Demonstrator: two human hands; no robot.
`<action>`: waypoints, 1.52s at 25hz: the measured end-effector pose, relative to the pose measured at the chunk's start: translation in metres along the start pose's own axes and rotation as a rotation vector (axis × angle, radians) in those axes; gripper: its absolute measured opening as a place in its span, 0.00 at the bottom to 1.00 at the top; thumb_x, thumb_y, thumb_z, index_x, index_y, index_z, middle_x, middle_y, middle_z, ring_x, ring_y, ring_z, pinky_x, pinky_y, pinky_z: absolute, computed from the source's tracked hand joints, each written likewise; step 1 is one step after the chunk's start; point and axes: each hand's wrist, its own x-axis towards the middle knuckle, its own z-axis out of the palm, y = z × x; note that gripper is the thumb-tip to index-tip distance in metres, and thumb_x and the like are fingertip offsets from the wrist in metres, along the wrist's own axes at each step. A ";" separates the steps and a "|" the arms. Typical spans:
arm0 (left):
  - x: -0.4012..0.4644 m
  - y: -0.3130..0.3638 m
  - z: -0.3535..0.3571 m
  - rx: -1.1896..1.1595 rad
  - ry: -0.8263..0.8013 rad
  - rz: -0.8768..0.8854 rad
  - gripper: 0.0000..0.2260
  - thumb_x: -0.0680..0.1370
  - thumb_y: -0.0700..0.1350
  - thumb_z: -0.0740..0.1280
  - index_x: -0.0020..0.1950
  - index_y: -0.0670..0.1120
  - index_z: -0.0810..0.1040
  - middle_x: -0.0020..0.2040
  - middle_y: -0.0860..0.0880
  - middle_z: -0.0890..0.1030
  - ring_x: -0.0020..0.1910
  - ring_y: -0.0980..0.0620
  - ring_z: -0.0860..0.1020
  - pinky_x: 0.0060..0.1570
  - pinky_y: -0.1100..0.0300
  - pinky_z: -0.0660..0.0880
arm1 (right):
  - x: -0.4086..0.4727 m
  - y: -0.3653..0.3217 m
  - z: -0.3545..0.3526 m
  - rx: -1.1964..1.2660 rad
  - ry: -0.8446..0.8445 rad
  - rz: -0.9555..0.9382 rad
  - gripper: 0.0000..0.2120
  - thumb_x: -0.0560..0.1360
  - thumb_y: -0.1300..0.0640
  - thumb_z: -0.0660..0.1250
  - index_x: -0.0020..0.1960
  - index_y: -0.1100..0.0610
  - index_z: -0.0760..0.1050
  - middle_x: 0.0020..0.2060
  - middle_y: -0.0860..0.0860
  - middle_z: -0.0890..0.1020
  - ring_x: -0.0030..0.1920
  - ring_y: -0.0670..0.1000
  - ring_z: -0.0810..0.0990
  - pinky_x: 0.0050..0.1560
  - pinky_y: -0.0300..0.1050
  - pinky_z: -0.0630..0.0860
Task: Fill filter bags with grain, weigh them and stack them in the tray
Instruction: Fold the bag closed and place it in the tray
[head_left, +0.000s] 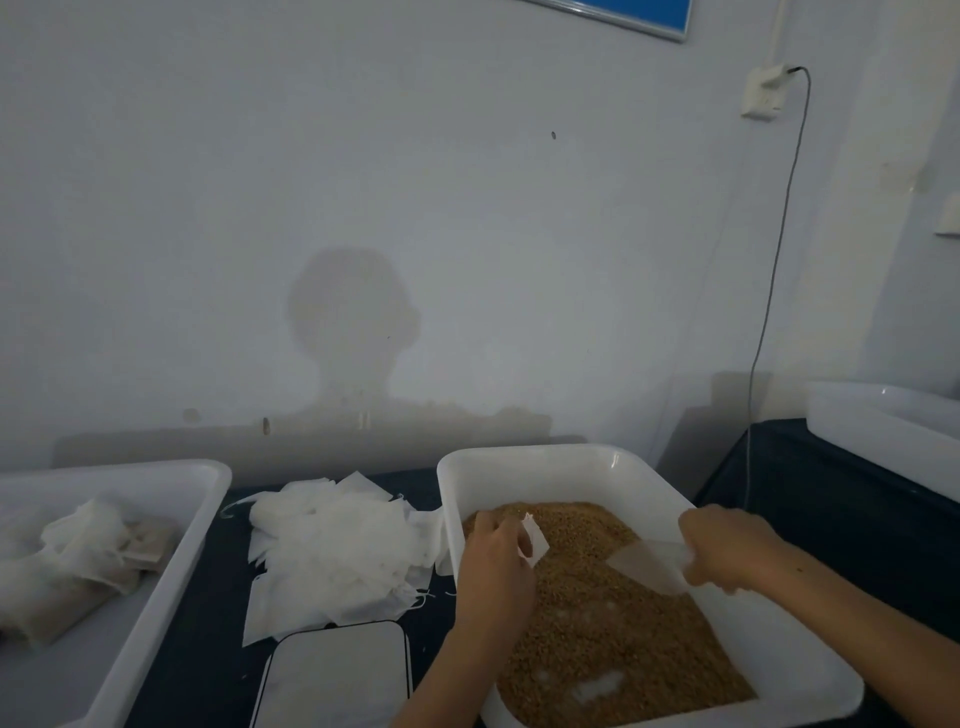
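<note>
Nearest, the scale (337, 675) lies on the table (208, 623). Over the grain (613, 634) bin (519, 467), the left hand (496, 556) pinches a filter bag (535, 538); the right hand (727, 548) grips a translucent scoop (649, 564), its long axis pointing left toward the bag.

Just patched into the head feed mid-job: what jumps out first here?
The white tub of golden-brown grain at lower right, with both hands over it: the left hand pinches a small filter bag, the right hand grips a translucent scoop. Left of the tub lies a heap of empty bags, and at far left a tray holds filled bags.
</note>
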 end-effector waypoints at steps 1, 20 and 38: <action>0.000 -0.001 0.001 0.023 -0.019 0.000 0.09 0.77 0.33 0.59 0.51 0.43 0.76 0.56 0.49 0.73 0.50 0.53 0.72 0.51 0.65 0.70 | 0.003 -0.002 0.001 -0.024 -0.027 0.016 0.13 0.75 0.54 0.66 0.36 0.53 0.65 0.31 0.47 0.73 0.27 0.42 0.71 0.29 0.34 0.69; 0.008 -0.004 0.009 0.270 -0.311 0.032 0.11 0.77 0.32 0.56 0.57 0.42 0.69 0.56 0.42 0.77 0.54 0.46 0.75 0.51 0.55 0.72 | 0.042 -0.002 0.055 0.588 0.266 -0.122 0.12 0.78 0.53 0.64 0.40 0.53 0.64 0.36 0.48 0.74 0.33 0.45 0.72 0.34 0.39 0.69; 0.014 -0.007 0.006 0.109 -0.474 0.335 0.11 0.73 0.39 0.65 0.55 0.45 0.75 0.48 0.48 0.81 0.43 0.54 0.76 0.41 0.64 0.69 | -0.054 0.025 0.012 0.684 -0.051 -0.422 0.04 0.74 0.57 0.69 0.46 0.53 0.73 0.44 0.48 0.81 0.36 0.44 0.81 0.33 0.37 0.75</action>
